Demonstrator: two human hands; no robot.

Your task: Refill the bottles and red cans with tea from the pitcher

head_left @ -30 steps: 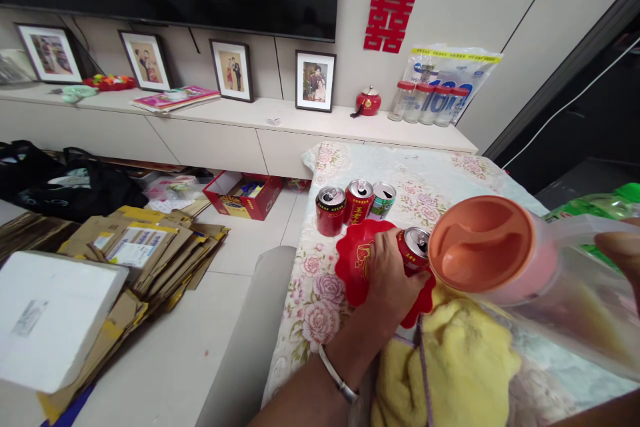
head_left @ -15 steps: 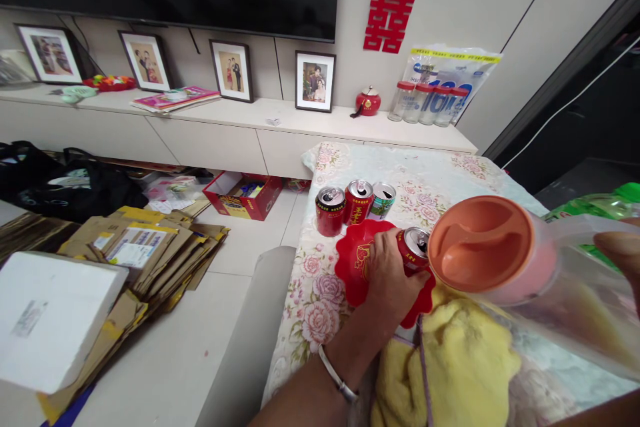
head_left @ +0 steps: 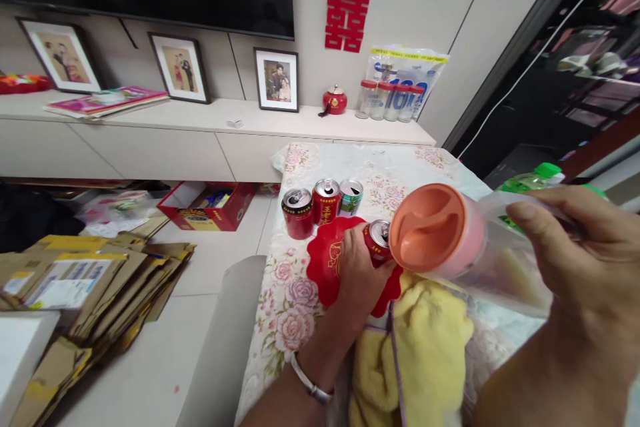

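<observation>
My left hand [head_left: 361, 273] is wrapped round a red drink can [head_left: 378, 240] with its top opened, held over a red scalloped plate [head_left: 320, 260]. In my right hand [head_left: 575, 247] is the handle of a clear plastic pitcher [head_left: 510, 273] with an orange lid [head_left: 427, 227]. It is tipped far to the left, its lid close against the can's rim; some yellowish contents lie inside. Whether liquid is flowing I cannot tell. Behind the plate stand two red cans, one a dark-topped can [head_left: 299, 215], and a green-and-white can [head_left: 351, 197]. A yellow towel [head_left: 425, 353] lies just below the pitcher.
A flowered cloth [head_left: 295, 300] covers the table. Behind the pitcher stands a green-capped bottle [head_left: 537, 180]. Along the wall runs a white cabinet [head_left: 170, 133] with picture frames and jars [head_left: 387, 103]. Flattened cardboard [head_left: 110, 280] and a red box [head_left: 210, 207] are on the floor at left.
The view has swung to the right, so the scene sits further left. More of my right hand and its grip on the pitcher's handle shows. My left hand keeps hold of the can.
</observation>
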